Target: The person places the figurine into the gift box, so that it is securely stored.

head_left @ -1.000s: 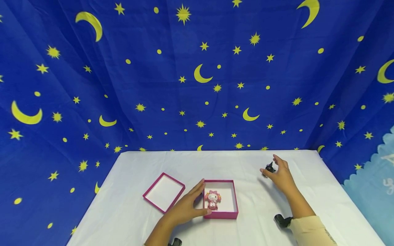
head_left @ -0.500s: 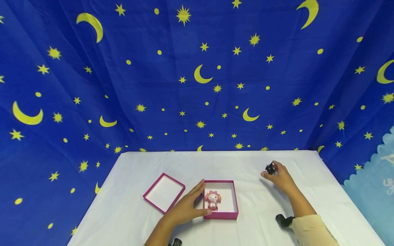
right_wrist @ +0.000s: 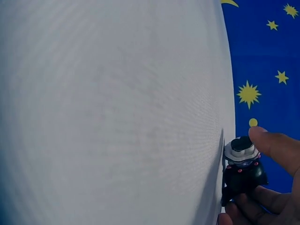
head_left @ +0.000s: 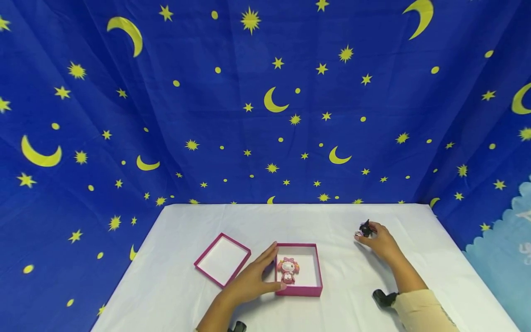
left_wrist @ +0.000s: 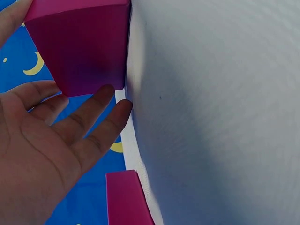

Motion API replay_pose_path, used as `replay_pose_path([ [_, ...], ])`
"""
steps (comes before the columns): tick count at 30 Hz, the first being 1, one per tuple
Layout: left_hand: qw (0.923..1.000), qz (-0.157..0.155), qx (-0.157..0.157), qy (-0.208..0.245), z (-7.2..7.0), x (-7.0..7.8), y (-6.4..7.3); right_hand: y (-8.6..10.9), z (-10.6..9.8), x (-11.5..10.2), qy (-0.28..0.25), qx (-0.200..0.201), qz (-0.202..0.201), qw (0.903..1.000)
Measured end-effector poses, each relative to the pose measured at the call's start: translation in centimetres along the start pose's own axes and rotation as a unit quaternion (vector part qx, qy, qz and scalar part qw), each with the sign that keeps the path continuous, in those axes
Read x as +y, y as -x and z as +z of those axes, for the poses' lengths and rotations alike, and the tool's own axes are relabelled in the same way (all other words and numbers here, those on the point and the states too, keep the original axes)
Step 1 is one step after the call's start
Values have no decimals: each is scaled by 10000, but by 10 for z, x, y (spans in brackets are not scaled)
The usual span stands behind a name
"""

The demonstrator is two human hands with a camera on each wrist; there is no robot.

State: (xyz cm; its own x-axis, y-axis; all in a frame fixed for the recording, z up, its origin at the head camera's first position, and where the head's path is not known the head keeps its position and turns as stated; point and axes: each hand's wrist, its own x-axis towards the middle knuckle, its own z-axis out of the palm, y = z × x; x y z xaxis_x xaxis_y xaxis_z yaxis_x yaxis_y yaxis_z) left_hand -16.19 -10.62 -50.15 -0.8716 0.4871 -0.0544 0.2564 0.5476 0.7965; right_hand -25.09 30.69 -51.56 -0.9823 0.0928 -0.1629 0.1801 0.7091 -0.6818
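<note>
My right hand (head_left: 382, 242) pinches a small black figurine (head_left: 365, 229) with pointed ears at the back right of the white table. In the right wrist view the figurine (right_wrist: 243, 173) lies between thumb and fingers, its white-and-black base toward the thumb. My left hand (head_left: 250, 279) rests against the left side of a magenta box (head_left: 300, 291), with the thumb at its front corner and fingertips at its back corner. Inside the box, at the left, lies a pink figurine (head_left: 288, 271) with a bow. The left wrist view shows extended fingers near the box wall (left_wrist: 84, 51).
A magenta-rimmed box lid (head_left: 222, 260) with a white inside lies on the table (head_left: 315, 221) left of the box. Behind the table hangs a blue curtain (head_left: 232, 110) with yellow moons and stars. A black device (head_left: 383, 298) sits at the right wrist.
My right hand's fingers have come in around the black figurine, which has turned between them and shows its pale base. The left hand, box and pink figurine have stayed in place.
</note>
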Motion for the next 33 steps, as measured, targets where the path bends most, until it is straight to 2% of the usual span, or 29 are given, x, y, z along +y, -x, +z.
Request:
replay_pose_path([
  [12,10000,-4,7,-90,1,-2,-1,-2,1,5,205,-10,185,9996],
  [22,10000,13,13,-96,1,-3,-1,3,-4,-1,-264,-1,280,9993],
  [25,10000,27,8,-94,1,-3,-1,6,-3,-1,-326,57,219,9992],
  [33,9999,39,29,-93,1,-2,-1,15,2,-1,-688,344,-299,9966],
])
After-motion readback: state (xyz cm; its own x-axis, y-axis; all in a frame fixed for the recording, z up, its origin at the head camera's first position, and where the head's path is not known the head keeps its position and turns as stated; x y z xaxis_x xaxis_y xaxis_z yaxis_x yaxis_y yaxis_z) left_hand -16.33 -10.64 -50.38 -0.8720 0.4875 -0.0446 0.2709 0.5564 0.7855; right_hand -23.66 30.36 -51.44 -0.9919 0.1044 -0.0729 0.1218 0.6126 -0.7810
